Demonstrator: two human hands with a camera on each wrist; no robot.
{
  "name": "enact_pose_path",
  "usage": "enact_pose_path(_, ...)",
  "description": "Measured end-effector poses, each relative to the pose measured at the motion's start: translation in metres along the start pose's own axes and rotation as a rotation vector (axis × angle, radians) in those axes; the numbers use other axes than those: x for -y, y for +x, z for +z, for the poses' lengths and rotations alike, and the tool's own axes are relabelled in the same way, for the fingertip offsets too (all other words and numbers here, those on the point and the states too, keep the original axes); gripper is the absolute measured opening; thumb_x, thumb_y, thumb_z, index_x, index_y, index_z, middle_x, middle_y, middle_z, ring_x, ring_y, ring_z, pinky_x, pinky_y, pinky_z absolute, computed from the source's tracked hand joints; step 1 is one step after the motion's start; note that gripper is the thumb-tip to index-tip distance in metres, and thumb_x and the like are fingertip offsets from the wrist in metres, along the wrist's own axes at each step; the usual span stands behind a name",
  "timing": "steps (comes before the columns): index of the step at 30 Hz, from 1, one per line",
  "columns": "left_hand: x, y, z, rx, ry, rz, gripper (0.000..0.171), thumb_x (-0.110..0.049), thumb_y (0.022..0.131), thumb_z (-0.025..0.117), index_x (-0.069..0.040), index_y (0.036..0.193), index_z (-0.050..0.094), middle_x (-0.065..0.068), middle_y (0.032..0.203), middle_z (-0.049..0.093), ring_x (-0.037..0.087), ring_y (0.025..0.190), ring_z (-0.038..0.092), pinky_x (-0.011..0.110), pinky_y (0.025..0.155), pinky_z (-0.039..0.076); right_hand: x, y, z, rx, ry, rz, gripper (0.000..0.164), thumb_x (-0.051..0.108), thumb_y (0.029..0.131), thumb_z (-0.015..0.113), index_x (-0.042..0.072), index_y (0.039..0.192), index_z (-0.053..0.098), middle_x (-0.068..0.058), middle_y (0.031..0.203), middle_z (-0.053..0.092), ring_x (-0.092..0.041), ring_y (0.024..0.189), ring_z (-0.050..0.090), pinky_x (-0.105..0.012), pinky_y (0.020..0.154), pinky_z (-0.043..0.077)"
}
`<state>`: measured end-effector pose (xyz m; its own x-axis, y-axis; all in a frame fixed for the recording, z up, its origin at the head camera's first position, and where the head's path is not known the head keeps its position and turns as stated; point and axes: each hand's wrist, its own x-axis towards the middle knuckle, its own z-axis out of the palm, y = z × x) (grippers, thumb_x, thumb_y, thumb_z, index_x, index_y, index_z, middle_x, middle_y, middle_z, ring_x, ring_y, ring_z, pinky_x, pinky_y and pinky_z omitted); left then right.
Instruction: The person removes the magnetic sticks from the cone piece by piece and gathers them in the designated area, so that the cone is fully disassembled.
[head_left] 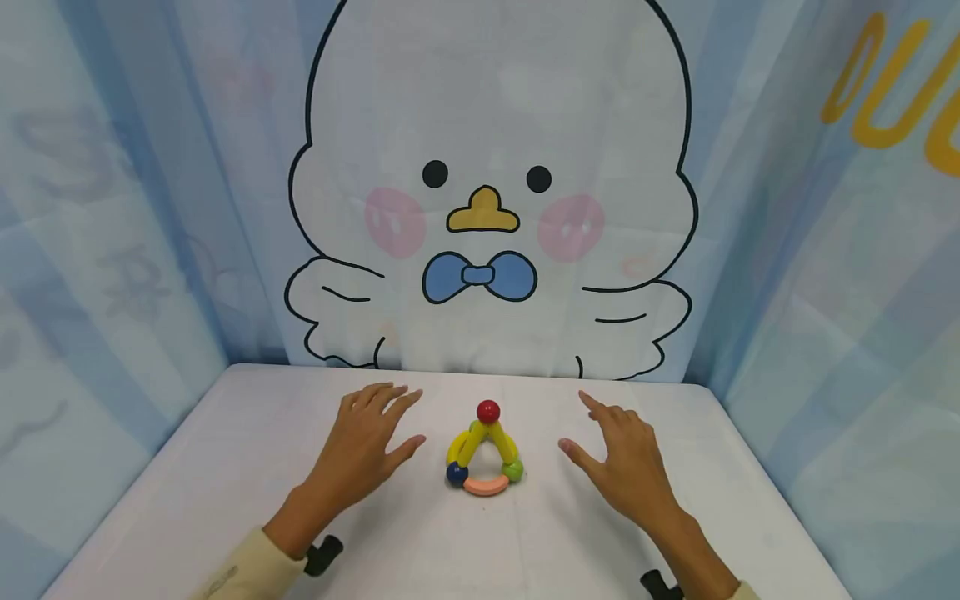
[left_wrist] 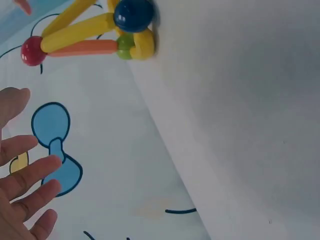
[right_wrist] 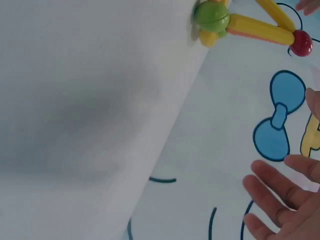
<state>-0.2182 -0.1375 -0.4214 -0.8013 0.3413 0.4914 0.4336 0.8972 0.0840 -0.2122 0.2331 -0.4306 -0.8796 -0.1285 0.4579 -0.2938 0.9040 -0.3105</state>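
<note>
A small pyramid-like toy (head_left: 472, 444) of coloured rods and balls stands on the white table between my hands. Its top is a red ball (head_left: 488, 412), from which yellow rods slope down. At the base are a dark blue ball (head_left: 457, 474), a green ball (head_left: 513, 471) and a curved orange rod (head_left: 486, 485). To its left my left hand (head_left: 366, 446) hovers with fingers spread, touching nothing. My right hand (head_left: 626, 467) hovers likewise on the other side, thumb and fingers apart. Both wrist views show the toy beyond the fingers, apart from them.
The white table (head_left: 187, 500) has its back edge against a curtain (head_left: 480, 100) printed with a white chick in a blue bow tie. Blue-and-white cloth hangs at both sides. A dark wrist camera (head_left: 324, 556) shows under the left cuff, another (head_left: 660, 585) by the right wrist.
</note>
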Motion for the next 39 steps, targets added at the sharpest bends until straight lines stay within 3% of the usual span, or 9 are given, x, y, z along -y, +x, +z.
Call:
enact_pose_path(5,-0.016,0.012,0.003,-0.093,-0.135,0.040,0.056,-0.031,0.087,0.090,-0.019,0.138,0.071,0.001,0.124,0.077,0.025,0.118,0.064,0.046,0.099,0.053,0.021,0.007,0.013,0.039,0.233,0.074,0.068,0.037,0.090,0.086,0.021,0.150,0.060,-0.006,0.115,0.077,-0.027,0.113,0.067,-0.060,0.104,0.052)
enact_pose_path(13,-0.039,0.033,0.017,-0.129,-0.265,0.038,0.051,-0.021,0.085,0.092,-0.021,0.133,0.074,-0.002,0.122,0.079,0.020,0.111,0.065,0.041,0.099,0.057,0.043,0.017,0.034,0.116,0.485,0.161,0.055,0.033,0.090,0.087,0.030,0.141,0.068,0.000,0.113,0.078,-0.021,0.113,0.070,-0.057,0.107,0.055)
enact_pose_path(22,-0.054,0.049,0.031,-0.104,-0.298,0.058,0.045,-0.018,0.085,0.090,-0.021,0.128,0.076,-0.004,0.121,0.080,0.018,0.110,0.064,0.037,0.097,0.059,0.057,0.029,0.055,0.163,0.630,0.115,0.044,0.028,0.091,0.086,0.024,0.134,0.073,0.000,0.107,0.078,-0.020,0.106,0.071,-0.055,0.106,0.056)
enact_pose_path(29,-0.058,0.055,0.035,-0.052,-0.297,0.095,0.045,-0.016,0.087,0.089,-0.022,0.129,0.076,-0.004,0.119,0.079,0.017,0.111,0.063,0.035,0.097,0.058,0.063,0.039,0.065,0.198,0.678,0.113,0.036,0.023,0.091,0.086,0.019,0.125,0.076,0.001,0.106,0.078,-0.016,0.101,0.071,-0.051,0.103,0.058)
enact_pose_path(39,-0.058,0.062,0.036,-0.016,-0.259,0.149,0.049,-0.002,0.083,0.089,-0.023,0.126,0.077,-0.002,0.110,0.072,0.016,0.104,0.059,0.030,0.091,0.059,0.065,0.047,0.067,0.235,0.706,0.139,0.033,0.020,0.091,0.086,0.016,0.122,0.077,0.001,0.101,0.077,-0.014,0.094,0.070,-0.033,0.093,0.061)
